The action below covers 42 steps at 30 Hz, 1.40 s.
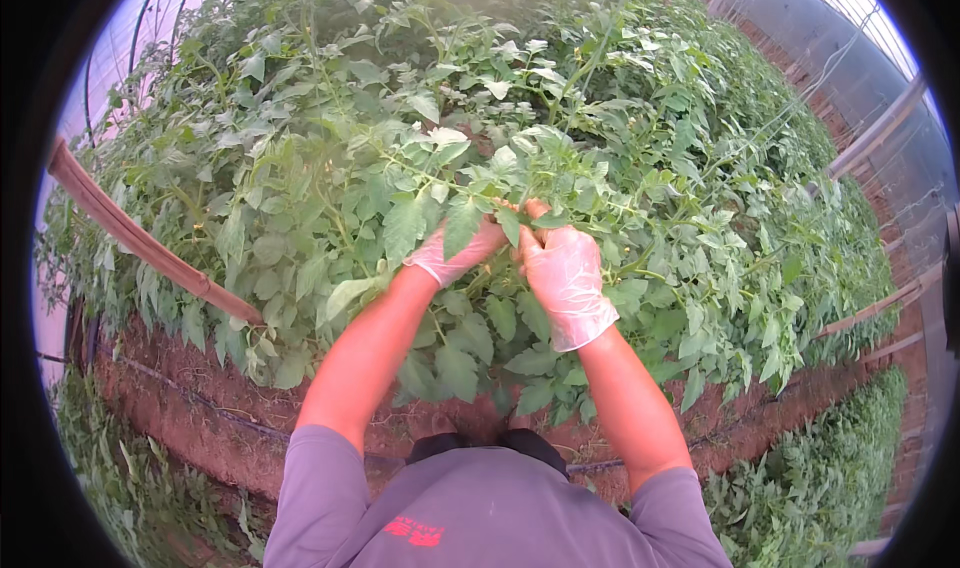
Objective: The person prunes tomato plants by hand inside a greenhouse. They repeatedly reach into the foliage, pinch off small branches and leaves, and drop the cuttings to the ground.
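Leafy tomato plants with a few yellow flowers fill the space before me. My left hand, in a thin translucent glove, reaches in among the leaves, and hanging leaflets partly cover its fingers. Close on its right, my right hand wears a similar glove. Its fingers are curled, with thumb and forefinger pinched together at a tomato shoot. The fingertips of both hands nearly meet just below that shoot. What lies between the left fingers is hidden by foliage.
A bamboo pole slants into the plants at left. Thin support strings run upward at right, near a slanted post. A dark drip hose lies along the reddish soil by my feet. More plants grow behind me.
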Each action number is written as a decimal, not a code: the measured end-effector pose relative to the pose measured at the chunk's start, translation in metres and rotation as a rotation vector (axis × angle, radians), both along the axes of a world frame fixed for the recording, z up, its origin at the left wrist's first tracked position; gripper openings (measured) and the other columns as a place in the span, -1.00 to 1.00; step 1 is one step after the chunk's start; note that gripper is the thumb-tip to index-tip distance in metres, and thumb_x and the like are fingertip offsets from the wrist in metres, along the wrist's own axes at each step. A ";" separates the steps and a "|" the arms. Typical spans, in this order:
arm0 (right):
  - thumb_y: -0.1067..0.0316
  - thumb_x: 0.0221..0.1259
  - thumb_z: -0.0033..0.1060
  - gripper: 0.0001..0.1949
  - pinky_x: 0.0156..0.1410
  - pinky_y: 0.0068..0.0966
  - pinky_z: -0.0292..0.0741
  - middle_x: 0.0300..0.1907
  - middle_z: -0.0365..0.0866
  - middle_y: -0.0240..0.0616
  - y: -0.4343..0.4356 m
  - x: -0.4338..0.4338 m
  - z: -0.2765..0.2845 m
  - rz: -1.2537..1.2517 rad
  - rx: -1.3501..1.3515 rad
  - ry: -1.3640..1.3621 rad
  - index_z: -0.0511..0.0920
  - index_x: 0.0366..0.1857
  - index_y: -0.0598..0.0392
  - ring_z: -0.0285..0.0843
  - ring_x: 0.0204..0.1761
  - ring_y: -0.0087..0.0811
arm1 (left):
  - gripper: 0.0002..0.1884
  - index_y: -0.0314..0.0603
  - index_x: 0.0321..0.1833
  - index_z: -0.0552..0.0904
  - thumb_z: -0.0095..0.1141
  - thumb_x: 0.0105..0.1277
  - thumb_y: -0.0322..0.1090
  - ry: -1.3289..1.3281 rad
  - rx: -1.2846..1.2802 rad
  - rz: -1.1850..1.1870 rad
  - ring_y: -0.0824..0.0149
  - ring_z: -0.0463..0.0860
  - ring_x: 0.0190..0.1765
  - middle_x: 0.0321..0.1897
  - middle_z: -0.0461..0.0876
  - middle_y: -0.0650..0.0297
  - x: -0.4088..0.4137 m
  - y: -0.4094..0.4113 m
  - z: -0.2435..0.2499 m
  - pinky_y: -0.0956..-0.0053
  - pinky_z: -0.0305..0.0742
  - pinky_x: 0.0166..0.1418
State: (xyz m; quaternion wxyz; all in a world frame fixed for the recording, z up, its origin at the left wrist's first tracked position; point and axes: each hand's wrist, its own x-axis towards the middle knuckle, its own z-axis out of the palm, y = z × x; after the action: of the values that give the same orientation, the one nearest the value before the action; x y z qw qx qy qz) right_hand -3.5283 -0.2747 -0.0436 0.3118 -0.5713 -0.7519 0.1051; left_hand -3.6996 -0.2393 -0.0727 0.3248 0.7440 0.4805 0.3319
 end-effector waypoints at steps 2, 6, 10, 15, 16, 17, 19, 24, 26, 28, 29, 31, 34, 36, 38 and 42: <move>0.31 0.39 0.37 -0.68 -0.33 -0.45 0.60 -0.55 0.74 -0.27 0.003 -0.003 0.005 -0.011 -0.047 0.052 0.71 0.18 0.00 0.76 -0.52 -0.36 | -0.68 -0.24 0.25 0.64 0.10 0.47 -0.46 0.143 0.102 -0.016 0.23 0.71 0.04 0.05 0.73 0.14 0.003 0.004 -0.015 0.30 0.60 0.16; 0.39 0.31 0.40 -0.75 -0.25 -0.37 0.65 -0.39 0.78 -0.20 -0.008 0.015 -0.003 0.082 0.255 0.059 0.73 0.05 0.03 0.77 -0.42 -0.17 | -0.70 -0.18 0.28 0.62 0.01 0.57 -0.42 -0.065 0.010 -0.002 0.13 0.70 0.15 0.08 0.71 0.08 0.014 0.004 -0.025 0.27 0.59 0.23; 0.52 -0.01 0.48 -0.51 -0.12 -0.31 0.72 0.11 0.77 -0.24 -0.020 0.021 -0.002 0.174 0.510 -0.043 0.73 0.10 -0.07 0.81 -0.09 -0.19 | -0.71 -0.13 0.20 0.70 0.14 0.51 -0.27 0.070 0.393 -0.002 0.15 0.71 0.15 0.13 0.74 0.14 0.011 -0.003 -0.032 0.26 0.59 0.25; 0.51 0.07 0.40 -0.61 -0.04 -0.39 0.77 0.09 0.81 -0.25 -0.009 0.028 -0.019 0.471 0.611 0.030 0.74 0.05 -0.06 0.83 -0.09 -0.22 | -0.63 -0.28 0.28 0.63 0.20 0.56 -0.20 -0.624 -0.160 -0.175 0.28 0.68 0.25 0.27 0.70 0.13 0.003 0.000 -0.059 0.32 0.55 0.38; 0.50 0.08 0.38 -0.62 -0.05 -0.38 0.77 0.07 0.82 -0.25 -0.009 0.030 -0.020 0.495 0.609 0.014 0.75 0.04 -0.06 0.83 -0.09 -0.22 | -0.62 -0.32 0.28 0.63 0.22 0.55 -0.21 -0.820 -0.283 -0.203 0.30 0.70 0.22 0.23 0.73 0.10 0.004 -0.003 -0.056 0.33 0.56 0.38; 0.49 0.09 0.36 -0.63 -0.07 -0.38 0.77 0.06 0.82 -0.26 -0.010 0.031 -0.021 0.519 0.608 -0.002 0.75 0.03 -0.06 0.83 -0.09 -0.23 | -0.63 -0.30 0.26 0.65 0.24 0.54 -0.22 -0.796 -0.272 -0.159 0.32 0.71 0.19 0.18 0.75 0.13 0.005 -0.005 -0.052 0.35 0.57 0.35; 0.52 0.15 0.35 -0.60 0.06 -0.33 0.77 0.10 0.81 -0.18 -0.016 0.040 -0.023 0.581 0.465 -0.067 0.71 0.12 0.03 0.83 0.05 -0.19 | -0.66 -0.27 0.22 0.68 0.27 0.52 -0.23 -0.753 -0.252 -0.077 0.36 0.72 0.13 0.08 0.80 0.19 0.012 -0.009 -0.037 0.39 0.59 0.31; 0.44 0.12 0.35 -0.60 0.03 -0.35 0.76 -0.04 0.81 -0.26 -0.043 0.053 -0.091 0.765 0.349 0.021 0.71 0.10 -0.02 0.82 -0.08 -0.19 | -0.66 -0.24 0.08 0.78 0.31 0.49 -0.10 -0.478 -0.245 0.259 0.41 0.72 0.06 -0.01 0.82 0.29 0.003 -0.021 -0.011 0.41 0.58 0.21; 0.41 0.15 0.36 -0.63 -0.02 -0.34 0.75 -0.13 0.80 -0.30 -0.061 0.058 -0.073 0.873 0.224 -0.023 0.70 0.09 -0.04 0.81 -0.14 -0.20 | -0.61 -0.24 0.13 0.76 0.35 0.45 -0.07 -0.279 -0.138 0.239 0.42 0.70 0.04 -0.01 0.80 0.29 -0.004 -0.023 -0.001 0.43 0.57 0.21; 0.38 0.27 0.39 -0.70 -0.09 -0.34 0.72 -0.22 0.79 -0.34 -0.097 0.061 -0.026 0.900 -0.011 -0.303 0.70 0.07 -0.09 0.79 -0.20 -0.26 | -0.56 -0.25 0.18 0.74 0.38 0.42 -0.06 -0.232 -0.101 0.285 0.41 0.69 0.03 0.00 0.79 0.27 -0.018 -0.032 -0.017 0.43 0.57 0.21; 0.35 0.33 0.33 -0.75 -0.11 -0.34 0.71 -0.24 0.78 -0.30 -0.108 0.074 -0.047 0.934 -0.134 0.021 0.71 0.06 -0.12 0.78 -0.20 -0.22 | -0.53 -0.26 0.21 0.72 0.39 0.41 -0.07 -0.281 -0.095 0.304 0.40 0.69 0.03 0.02 0.78 0.25 -0.024 -0.027 -0.038 0.42 0.57 0.21; 0.17 0.47 0.15 -0.80 -0.18 -0.23 0.69 -0.31 0.76 -0.21 -0.137 0.091 -0.060 0.829 -0.255 0.191 0.75 -0.05 -0.10 0.75 -0.29 -0.11 | -0.50 -0.25 0.27 0.68 0.38 0.42 -0.05 -0.316 -0.183 0.326 0.37 0.69 0.10 0.10 0.76 0.21 -0.020 -0.028 -0.022 0.39 0.56 0.23; 0.11 0.49 0.07 -0.72 -0.17 -0.18 0.70 -0.26 0.81 -0.11 -0.163 0.148 -0.123 0.767 -0.442 -0.373 0.79 -0.06 -0.11 0.79 -0.24 -0.05 | -0.48 -0.22 0.33 0.64 0.35 0.43 -0.08 -0.448 -0.256 0.371 0.28 0.65 0.30 0.27 0.69 0.16 -0.013 -0.052 0.022 0.36 0.48 0.39; 0.13 0.44 0.10 -0.73 -0.12 -0.15 0.71 -0.19 0.83 -0.09 -0.184 0.196 -0.175 0.698 -0.676 -0.673 0.79 -0.02 -0.14 0.82 -0.14 -0.03 | -0.51 -0.24 0.34 0.65 0.34 0.41 -0.19 -0.241 0.044 0.571 0.21 0.66 0.33 0.29 0.70 0.12 -0.017 -0.067 0.010 0.37 0.49 0.43; 0.13 0.39 0.12 -0.71 -0.02 -0.09 0.70 -0.11 0.83 -0.06 -0.203 0.237 -0.194 0.609 -0.849 -0.824 0.77 0.01 -0.12 0.82 -0.04 -0.01 | -0.56 -0.24 0.31 0.67 0.32 0.39 -0.30 -0.150 0.137 0.657 0.19 0.66 0.35 0.29 0.70 0.11 -0.009 -0.106 0.017 0.35 0.49 0.45; 0.07 0.40 0.13 -0.66 0.18 -0.05 0.67 0.02 0.80 0.04 -0.240 0.275 -0.216 0.283 -1.065 -0.706 0.75 0.04 -0.01 0.79 0.09 0.02 | -0.61 -0.24 0.26 0.70 0.30 0.36 -0.46 -0.166 0.111 0.562 0.23 0.67 0.32 0.24 0.72 0.14 0.014 -0.179 0.005 0.35 0.49 0.46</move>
State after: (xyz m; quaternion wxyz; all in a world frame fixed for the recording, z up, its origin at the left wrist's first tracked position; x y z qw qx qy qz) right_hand -3.2536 -0.5150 -0.2592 -0.2963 -0.5432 -0.7221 0.3094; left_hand -3.6851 -0.4180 -0.0678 0.2171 0.5687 0.6205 0.4944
